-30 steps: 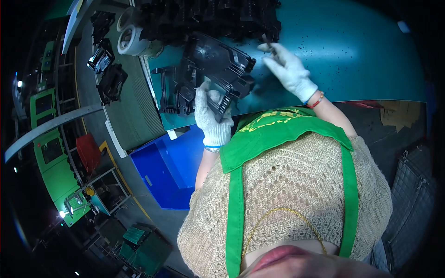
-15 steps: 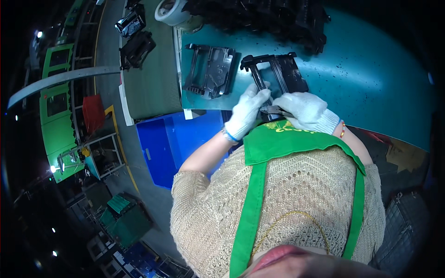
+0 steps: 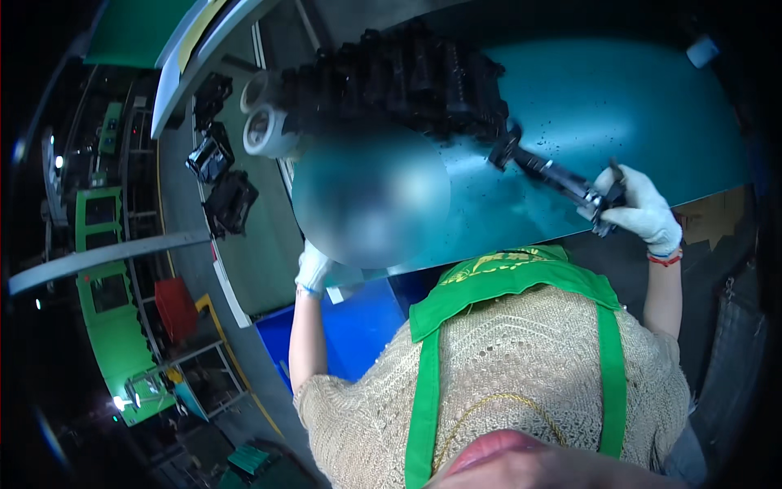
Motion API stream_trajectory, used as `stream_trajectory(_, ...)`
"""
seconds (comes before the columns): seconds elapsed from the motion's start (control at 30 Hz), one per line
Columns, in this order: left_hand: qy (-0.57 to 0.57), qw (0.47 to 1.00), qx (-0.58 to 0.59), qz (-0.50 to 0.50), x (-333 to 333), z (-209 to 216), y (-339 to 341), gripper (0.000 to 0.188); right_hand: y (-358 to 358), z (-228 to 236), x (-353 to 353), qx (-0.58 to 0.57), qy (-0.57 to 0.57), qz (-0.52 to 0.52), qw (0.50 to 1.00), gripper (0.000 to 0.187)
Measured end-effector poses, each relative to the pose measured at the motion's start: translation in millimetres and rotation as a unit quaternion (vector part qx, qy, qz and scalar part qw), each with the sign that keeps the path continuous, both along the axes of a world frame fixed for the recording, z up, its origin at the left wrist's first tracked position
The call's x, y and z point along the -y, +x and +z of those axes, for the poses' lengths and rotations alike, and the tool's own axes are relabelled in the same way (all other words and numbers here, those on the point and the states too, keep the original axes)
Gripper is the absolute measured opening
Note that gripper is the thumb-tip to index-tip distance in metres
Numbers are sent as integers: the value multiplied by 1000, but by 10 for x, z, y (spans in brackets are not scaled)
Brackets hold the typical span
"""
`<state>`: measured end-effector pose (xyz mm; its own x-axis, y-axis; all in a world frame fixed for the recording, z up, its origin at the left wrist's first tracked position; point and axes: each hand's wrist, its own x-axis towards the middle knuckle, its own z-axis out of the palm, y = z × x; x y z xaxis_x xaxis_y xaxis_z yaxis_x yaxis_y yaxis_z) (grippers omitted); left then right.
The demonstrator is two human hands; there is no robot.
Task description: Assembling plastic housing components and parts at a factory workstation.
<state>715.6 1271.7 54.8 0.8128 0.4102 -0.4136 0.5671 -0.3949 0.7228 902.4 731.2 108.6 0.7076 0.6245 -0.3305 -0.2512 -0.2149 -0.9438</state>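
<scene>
My right hand (image 3: 643,213), in a white glove, is closed round the near end of a black plastic frame part (image 3: 558,179) at the right side of the table. The part slants away to the far left, seen nearly edge-on. A dark slim piece, perhaps a tool handle, sticks up by the thumb; its kind is unclear. At the table's left front edge is my left hand (image 3: 313,267), gloved too. A round blurred patch covers its fingers and whatever they touch.
Many black plastic parts (image 3: 399,81) are heaped at the back of the teal table (image 3: 554,114). White rolls (image 3: 265,130) stand at their left. More black parts (image 3: 231,200) lie on the green conveyor (image 3: 265,269) to the left. A blue bin (image 3: 358,326) sits below the table edge.
My hands have parted: the right moved to the right with the black frame part, the left moved left toward where the other frame part lay. The view has shifted too.
</scene>
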Motion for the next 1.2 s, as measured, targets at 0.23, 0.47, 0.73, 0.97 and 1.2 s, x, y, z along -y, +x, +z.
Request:
stream_trajectory(0.23, -129, 962, 47, -236, 1326, 1037, 645, 65, 95, -276, 262, 159, -20, -261, 952, 38)
stream_trajectory(0.47, 50, 911, 197, -359, 2441, 1069, 1901, 52, 306, -788, -78, 221, 13, -384, 896, 36)
stream_trajectory(0.73, 93, 949, 98, -285, 2483, 874, 2997, 46, 370, -988, -569, 214, 37, -363, 906, 40)
stream_trajectory(0.97, 290, 875, 151, -356, 2189, 1090, 2639, 37, 728, -1006, -917, 279, 39, -233, 931, 57)
stream_trajectory(1.2, 395, 857, 246, -221, 1606, 1069, 1770, 53, 702, -779, -822, 308, -19, -169, 936, 65)
